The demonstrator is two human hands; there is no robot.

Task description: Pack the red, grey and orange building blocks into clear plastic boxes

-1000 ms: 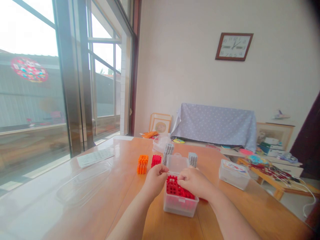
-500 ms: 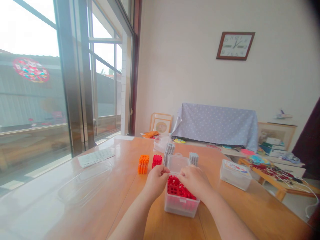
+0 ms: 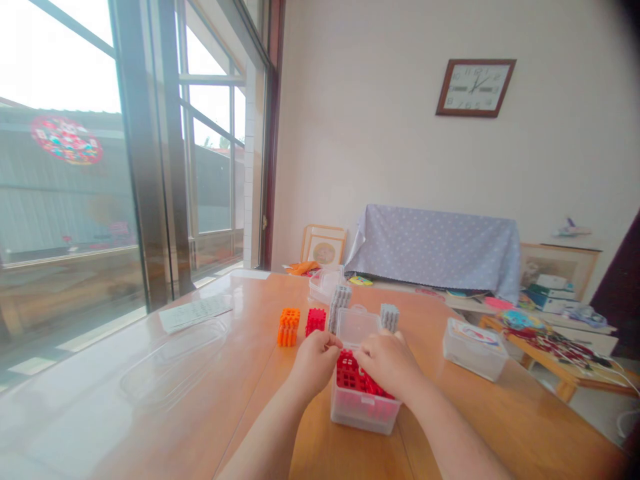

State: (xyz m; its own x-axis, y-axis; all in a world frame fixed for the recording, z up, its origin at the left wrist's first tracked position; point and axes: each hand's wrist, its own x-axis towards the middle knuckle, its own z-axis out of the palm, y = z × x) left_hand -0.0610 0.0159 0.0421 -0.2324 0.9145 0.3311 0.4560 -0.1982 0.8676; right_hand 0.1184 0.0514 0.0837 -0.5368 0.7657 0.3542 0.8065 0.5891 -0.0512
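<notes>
A clear plastic box (image 3: pixel 364 412) stands on the wooden table (image 3: pixel 240 400), filled with red lattice blocks (image 3: pixel 350 377), its lid (image 3: pixel 354 327) tipped up behind. My left hand (image 3: pixel 313 363) grips the box's left rim with curled fingers. Over the box's top, my right hand (image 3: pixel 387 363) is closed with its fingertips on the red blocks. Just beyond the box stand an orange block stack (image 3: pixel 289 327), a red block (image 3: pixel 315 321) and two grey block stacks (image 3: pixel 339 303) (image 3: pixel 389 316).
A clear oval tray (image 3: pixel 173 363) and a printed sheet (image 3: pixel 196 312) lie at the left near the window. A small lidded box (image 3: pixel 474 348) sits at the right, another clear container (image 3: pixel 325 285) at the far edge. A cluttered low table (image 3: pixel 550 343) stands beyond.
Both hands stay at the box; the right hand has shifted slightly forward over the red blocks. The camera has tilted a little.
</notes>
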